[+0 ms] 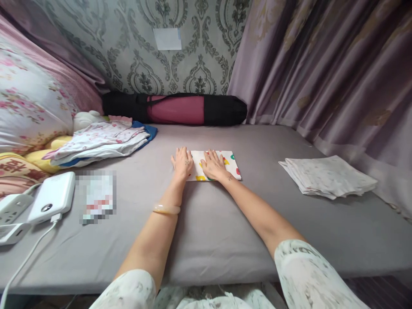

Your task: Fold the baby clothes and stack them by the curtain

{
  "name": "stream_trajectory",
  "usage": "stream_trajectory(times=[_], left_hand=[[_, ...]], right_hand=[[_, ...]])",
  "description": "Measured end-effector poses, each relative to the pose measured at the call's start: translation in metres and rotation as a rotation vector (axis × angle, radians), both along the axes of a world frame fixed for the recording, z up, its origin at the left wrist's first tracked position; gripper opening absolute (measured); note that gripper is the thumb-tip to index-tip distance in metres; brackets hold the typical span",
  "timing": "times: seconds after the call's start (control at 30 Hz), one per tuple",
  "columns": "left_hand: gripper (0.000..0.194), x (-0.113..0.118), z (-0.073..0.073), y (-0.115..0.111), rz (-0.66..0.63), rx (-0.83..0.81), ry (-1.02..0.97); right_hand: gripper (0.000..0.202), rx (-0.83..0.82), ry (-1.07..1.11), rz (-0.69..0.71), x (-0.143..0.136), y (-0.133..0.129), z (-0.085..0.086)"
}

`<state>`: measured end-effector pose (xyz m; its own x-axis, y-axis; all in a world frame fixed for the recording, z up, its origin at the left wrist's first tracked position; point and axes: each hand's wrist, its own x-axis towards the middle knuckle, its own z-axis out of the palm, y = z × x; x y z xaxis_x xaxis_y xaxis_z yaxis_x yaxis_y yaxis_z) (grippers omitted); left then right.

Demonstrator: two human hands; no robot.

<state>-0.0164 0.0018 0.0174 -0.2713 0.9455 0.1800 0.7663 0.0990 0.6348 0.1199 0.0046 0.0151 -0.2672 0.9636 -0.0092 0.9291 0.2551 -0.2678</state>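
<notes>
A flat, folded white cloth (236,168) with red, green and yellow shapes lies in the middle of the grey sheet. My left hand (183,163) presses flat on its left end, fingers spread and pointing away from me. On the middle of the cloth rests my right hand (213,165), palm down with the fingers apart. Neither hand grips anything. Part of the cloth's print is hidden under my hands.
Folded pale cloths (331,176) lie at the right. At the left are a pile of clothes (106,139), a white power bank (53,197), a power strip (14,206) and a blurred packet (98,197). A black and maroon bag (175,109) lies along the wall.
</notes>
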Motion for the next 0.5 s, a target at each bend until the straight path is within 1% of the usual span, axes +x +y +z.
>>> stream_trajectory(times=[0.07,0.13,0.23,0.33,0.43,0.5], left_hand=[[0.043,-0.003,0.0,0.002,0.034,0.02,-0.088],[0.037,-0.007,-0.001,0.007,0.074,0.079,-0.236],[0.025,-0.014,-0.005,0.015,0.123,0.219,-0.502],[0.019,-0.021,-0.008,0.02,0.169,0.338,-0.765],[0.018,-0.025,-0.008,0.022,0.21,0.357,-1.079],[0.017,-0.028,-0.007,0.022,0.239,0.335,-1.23]], right_hand=[[0.063,-0.02,-0.001,0.002,0.0,0.001,-0.004],[0.063,-0.028,-0.017,0.001,0.0,0.002,-0.005],[0.062,-0.03,-0.05,-0.001,-0.003,0.003,-0.001],[0.06,0.012,-0.047,0.016,-0.011,0.004,0.004],[0.06,0.029,-0.023,0.043,-0.02,0.001,0.003],[0.061,0.021,-0.023,0.043,-0.024,-0.002,0.0]])
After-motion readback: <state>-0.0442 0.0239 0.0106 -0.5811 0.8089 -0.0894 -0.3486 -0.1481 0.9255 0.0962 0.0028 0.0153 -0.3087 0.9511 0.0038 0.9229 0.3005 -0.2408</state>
